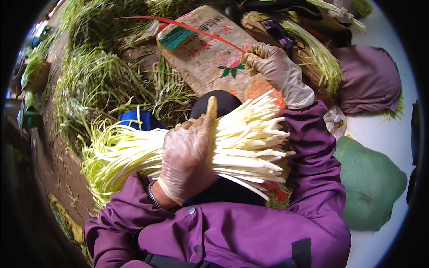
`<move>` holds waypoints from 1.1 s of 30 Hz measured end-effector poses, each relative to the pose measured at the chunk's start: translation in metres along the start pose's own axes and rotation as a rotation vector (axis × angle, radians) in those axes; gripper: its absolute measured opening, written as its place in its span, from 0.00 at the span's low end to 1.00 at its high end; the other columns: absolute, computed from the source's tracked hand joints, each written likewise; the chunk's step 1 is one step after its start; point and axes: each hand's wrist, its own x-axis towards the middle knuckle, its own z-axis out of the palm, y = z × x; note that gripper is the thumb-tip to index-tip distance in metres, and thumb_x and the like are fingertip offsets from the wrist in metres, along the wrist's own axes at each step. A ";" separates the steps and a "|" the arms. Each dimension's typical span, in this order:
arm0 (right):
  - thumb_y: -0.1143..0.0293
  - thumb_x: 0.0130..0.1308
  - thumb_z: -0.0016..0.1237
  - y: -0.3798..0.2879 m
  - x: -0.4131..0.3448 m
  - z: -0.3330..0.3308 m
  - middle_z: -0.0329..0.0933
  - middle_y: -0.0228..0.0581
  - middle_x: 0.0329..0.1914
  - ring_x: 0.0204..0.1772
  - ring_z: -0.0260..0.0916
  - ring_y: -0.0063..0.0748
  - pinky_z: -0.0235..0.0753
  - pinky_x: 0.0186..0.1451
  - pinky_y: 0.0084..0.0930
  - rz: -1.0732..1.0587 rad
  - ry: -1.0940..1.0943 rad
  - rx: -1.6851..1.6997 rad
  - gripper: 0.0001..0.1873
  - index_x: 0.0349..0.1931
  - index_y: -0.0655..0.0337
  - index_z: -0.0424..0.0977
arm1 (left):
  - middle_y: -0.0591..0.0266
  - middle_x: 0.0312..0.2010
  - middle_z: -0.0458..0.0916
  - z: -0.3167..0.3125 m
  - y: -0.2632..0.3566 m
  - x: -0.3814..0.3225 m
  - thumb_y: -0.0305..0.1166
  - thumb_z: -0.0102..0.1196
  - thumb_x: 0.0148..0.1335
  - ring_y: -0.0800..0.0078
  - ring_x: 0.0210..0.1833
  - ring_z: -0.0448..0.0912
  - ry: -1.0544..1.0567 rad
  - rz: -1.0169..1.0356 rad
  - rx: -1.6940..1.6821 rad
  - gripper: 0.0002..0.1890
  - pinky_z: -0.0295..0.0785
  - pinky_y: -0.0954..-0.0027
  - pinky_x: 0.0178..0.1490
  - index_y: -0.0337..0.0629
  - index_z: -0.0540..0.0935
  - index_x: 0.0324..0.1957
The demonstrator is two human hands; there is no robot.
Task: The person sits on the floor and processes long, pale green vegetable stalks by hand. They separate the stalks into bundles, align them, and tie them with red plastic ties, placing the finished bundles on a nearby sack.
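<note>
My left hand, in a thin stained glove, is wrapped around a thick bundle of chive-like stalks. One finger or thumb points upward off the bundle. The white stalk ends fan out to the right, while the thin yellow-green leaves hang to the left. Beyond the bundle and to its right, my right hand, also gloved, is closed on a narrow red strip. The strip arcs away to the upper left over a printed sack and is apart from the bundle.
Heaps of loose green leaves cover the ground at left. The flat printed sack lies ahead. On the right are another bundle of stalks, a mauve cloth over something, and a bulging green sack.
</note>
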 end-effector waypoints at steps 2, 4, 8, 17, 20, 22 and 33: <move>0.63 0.67 0.55 -0.010 0.004 0.014 0.78 0.31 0.30 0.33 0.72 0.20 0.74 0.38 0.22 0.013 -0.174 0.032 0.15 0.43 0.68 0.78 | 0.51 0.40 0.77 0.001 -0.001 -0.001 0.34 0.61 0.49 0.56 0.38 0.76 0.051 0.051 0.022 0.42 0.68 0.60 0.41 0.26 0.61 0.66; 0.65 0.66 0.57 -0.019 0.002 0.027 0.78 0.31 0.31 0.34 0.73 0.21 0.75 0.39 0.23 -0.122 -0.233 -0.093 0.14 0.44 0.68 0.77 | 0.52 0.37 0.76 0.002 -0.002 -0.001 0.33 0.60 0.48 0.58 0.37 0.75 0.077 0.046 0.014 0.43 0.67 0.61 0.40 0.26 0.61 0.67; 0.69 0.66 0.55 -0.030 -0.006 0.031 0.79 0.33 0.31 0.33 0.74 0.21 0.76 0.40 0.21 -0.146 -0.325 0.139 0.11 0.41 0.68 0.79 | 0.53 0.37 0.75 0.000 -0.002 -0.001 0.35 0.60 0.48 0.58 0.37 0.74 0.035 0.032 -0.027 0.44 0.66 0.60 0.39 0.26 0.60 0.67; 0.70 0.71 0.46 -0.020 -0.025 0.024 0.78 0.40 0.36 0.33 0.76 0.27 0.77 0.38 0.22 0.058 -0.555 1.076 0.13 0.52 0.65 0.72 | 0.50 0.39 0.76 0.001 -0.001 -0.002 0.31 0.59 0.46 0.56 0.37 0.75 0.052 0.068 -0.015 0.43 0.68 0.59 0.39 0.27 0.60 0.67; 0.62 0.71 0.44 -0.045 -0.031 0.002 0.73 0.38 0.32 0.27 0.69 0.29 0.73 0.31 0.22 -0.145 -0.443 1.079 0.13 0.48 0.61 0.71 | 0.50 0.41 0.76 0.001 -0.002 -0.003 0.28 0.59 0.44 0.56 0.38 0.76 0.033 0.064 -0.010 0.43 0.69 0.58 0.39 0.28 0.61 0.66; 0.60 0.67 0.48 -0.075 -0.047 -0.013 0.73 0.35 0.30 0.26 0.69 0.28 0.72 0.29 0.25 -0.255 -0.432 1.081 0.13 0.40 0.60 0.72 | 0.49 0.41 0.76 0.001 -0.002 -0.002 0.28 0.59 0.42 0.55 0.39 0.75 0.043 0.061 -0.026 0.44 0.68 0.59 0.40 0.28 0.61 0.66; 0.70 0.66 0.48 -0.161 -0.082 0.030 0.75 0.49 0.29 0.29 0.74 0.50 0.72 0.29 0.41 -0.827 -1.377 0.868 0.10 0.39 0.70 0.73 | 0.49 0.37 0.76 -0.002 0.004 -0.002 0.31 0.60 0.44 0.55 0.37 0.75 0.038 0.046 0.019 0.44 0.68 0.58 0.40 0.27 0.61 0.66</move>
